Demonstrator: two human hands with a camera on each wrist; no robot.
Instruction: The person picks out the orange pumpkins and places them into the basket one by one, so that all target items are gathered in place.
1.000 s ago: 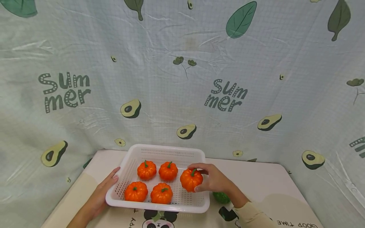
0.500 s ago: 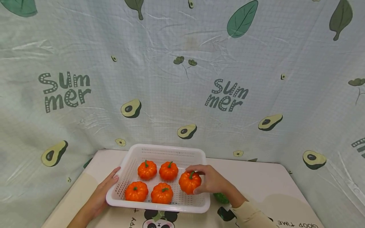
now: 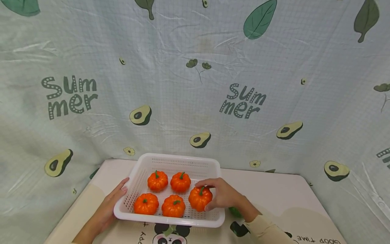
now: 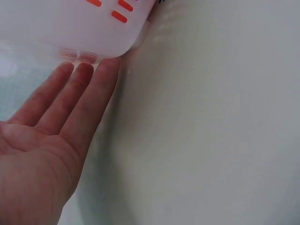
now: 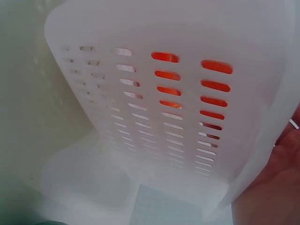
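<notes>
A white slotted plastic basket stands on the table with several small orange pumpkins in it. Two sit at the back, a left one and a right one; two more sit in front of them. My right hand reaches over the basket's right side and grips another pumpkin between thumb and fingers, its green stem up. My left hand touches the basket's left side; in the left wrist view its fingers lie straight against the wall. In the right wrist view the basket wall hides the held pumpkin's shape.
A green object, mostly hidden by the right forearm, lies just right of the basket. The pale table carries a printed panda and lettering. A patterned sheet hangs behind the table and along its sides.
My right hand has moved slightly left and down with the pumpkin, towards the front middle of the basket. The left hand and the other pumpkins keep their places.
</notes>
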